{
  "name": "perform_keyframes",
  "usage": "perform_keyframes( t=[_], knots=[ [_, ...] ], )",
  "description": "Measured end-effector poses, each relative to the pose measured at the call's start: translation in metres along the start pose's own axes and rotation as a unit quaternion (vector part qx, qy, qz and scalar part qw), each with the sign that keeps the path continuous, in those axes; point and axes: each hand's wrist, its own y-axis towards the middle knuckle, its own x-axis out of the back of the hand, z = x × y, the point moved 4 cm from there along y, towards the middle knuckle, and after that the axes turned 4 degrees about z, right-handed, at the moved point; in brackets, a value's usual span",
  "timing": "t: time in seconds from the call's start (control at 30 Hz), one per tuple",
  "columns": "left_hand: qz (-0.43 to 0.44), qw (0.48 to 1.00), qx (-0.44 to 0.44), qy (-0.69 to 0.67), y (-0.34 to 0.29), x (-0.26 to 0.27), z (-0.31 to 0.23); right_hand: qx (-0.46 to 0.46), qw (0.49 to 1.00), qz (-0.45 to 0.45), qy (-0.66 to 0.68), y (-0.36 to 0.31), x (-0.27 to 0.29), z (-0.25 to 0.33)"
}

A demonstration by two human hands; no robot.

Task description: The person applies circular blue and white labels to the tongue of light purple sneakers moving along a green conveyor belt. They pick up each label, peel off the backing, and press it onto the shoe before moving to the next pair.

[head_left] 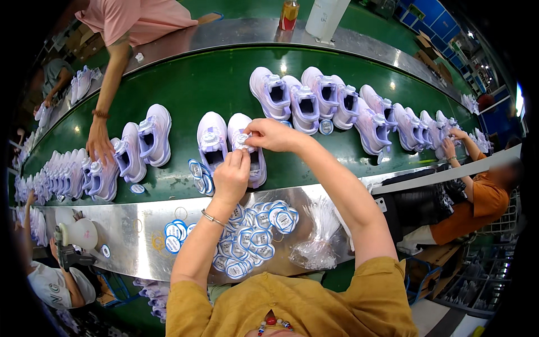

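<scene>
A pair of white-lilac sneakers stands on the green belt, toes pointing away from me. Over the right sneaker [238, 122] of this pair, both my hands meet at the round fastening on its tongue. My left hand [232, 175] pinches near the fastening from the opening side. From the right, my right hand [273, 135] comes in with thumb and fingers pressed together. Whatever small thing lies between the fingertips is too small to make out. Beside my hands is the left sneaker [210, 122], untouched. Several round blue-edged tags [200, 176] lie by its heel.
On the metal ledge [135, 216] before me lie a pile of round tags [247, 241] and a bundle of clear plastic strands [323, 224]. More sneakers [306, 104] line the green belt [196, 73]. A co-worker's hand [100, 140] touches sneakers at left; others work along both sides.
</scene>
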Motion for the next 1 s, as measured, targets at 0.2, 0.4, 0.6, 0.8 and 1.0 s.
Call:
perform_keyframes(
  t=[0.2, 0.4, 0.6, 0.8, 1.0],
  knots=[
    [-0.005, 1.0, 0.001, 0.001, -0.001, 0.002, 0.004, -0.009, 1.0, -0.022, -0.006, 0.003, -0.003, 0.008],
    [-0.005, 1.0, 0.005, -0.003, -0.004, 0.0, 0.008, -0.077, 0.991, -0.095, -0.048, 0.0, -0.018, 0.013],
    [0.003, 1.0, 0.021, -0.021, -0.008, 0.002, 0.014, -0.157, 0.979, -0.112, -0.064, 0.001, -0.026, 0.024],
    [-0.038, 0.976, 0.148, -0.154, 0.0, 0.057, 0.058, -0.14, 0.971, -0.192, -0.019, -0.019, -0.001, 0.035],
    [-0.08, 0.791, 0.31, -0.522, 0.01, 0.13, 0.105, 0.088, 0.958, -0.255, 0.095, -0.002, -0.013, 0.118]
  ],
)
